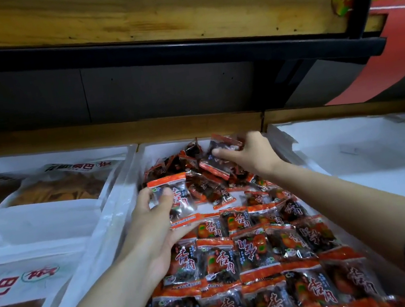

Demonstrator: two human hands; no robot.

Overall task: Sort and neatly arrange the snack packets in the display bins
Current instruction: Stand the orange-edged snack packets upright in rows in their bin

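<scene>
In left hand (153, 220), right hand (252, 155) — red packets (183, 202)

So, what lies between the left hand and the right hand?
A loose heap of snack packets in the middle bin, between left hand and right hand; head view.

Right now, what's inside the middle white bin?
Snack packets: neat rows near you, a loose heap at the far end. Left hand and right hand each hold one. The bin floor beneath is mostly covered.
</scene>
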